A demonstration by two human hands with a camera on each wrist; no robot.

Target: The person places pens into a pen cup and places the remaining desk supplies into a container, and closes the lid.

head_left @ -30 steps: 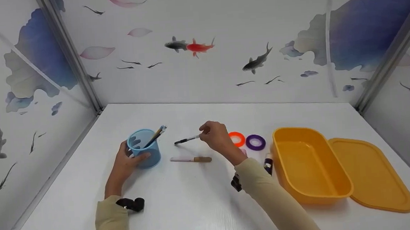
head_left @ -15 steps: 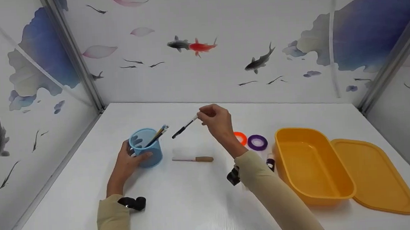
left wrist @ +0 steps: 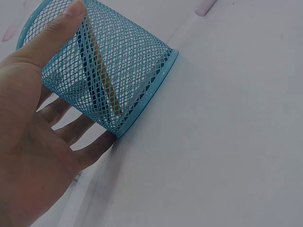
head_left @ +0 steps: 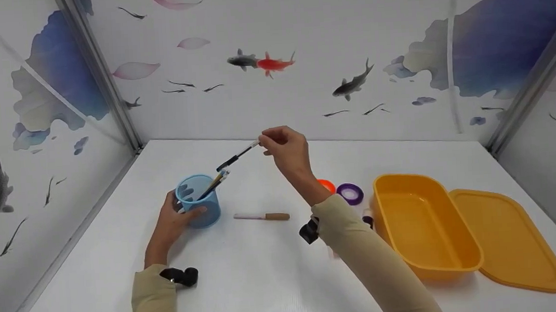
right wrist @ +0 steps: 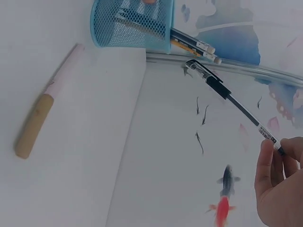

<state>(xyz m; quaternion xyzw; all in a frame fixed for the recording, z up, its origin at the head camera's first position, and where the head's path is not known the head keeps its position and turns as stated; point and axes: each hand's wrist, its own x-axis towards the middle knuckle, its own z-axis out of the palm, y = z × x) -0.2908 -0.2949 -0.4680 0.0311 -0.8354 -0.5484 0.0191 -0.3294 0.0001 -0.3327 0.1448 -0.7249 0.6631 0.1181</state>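
Gripping the blue mesh cup (head_left: pixel 210 203) left of centre: our left hand (head_left: pixel 170 220), fingers curled round it, pencils (head_left: pixel 213 185) inside. Mid-frame, the pen (head_left: pixel 239 154) rose and shifted left in the last half second, capped end now near the pencils; we judge the gap closing. Our right hand (head_left: pixel 287 150) pinches its far end.

A white table (head_left: pixel 247 283) is bearing a wooden-handled knife (head_left: pixel 262 216) near its centre. A blue mesh cup (head_left: pixel 210 214) is standing toward ten o'clock, an orange ring (head_left: pixel 331 185) and a purple ring (head_left: pixel 360 194) are lying toward two, a yellow tub (head_left: pixel 425 229) and lid (head_left: pixel 512 243) are resting toward three.
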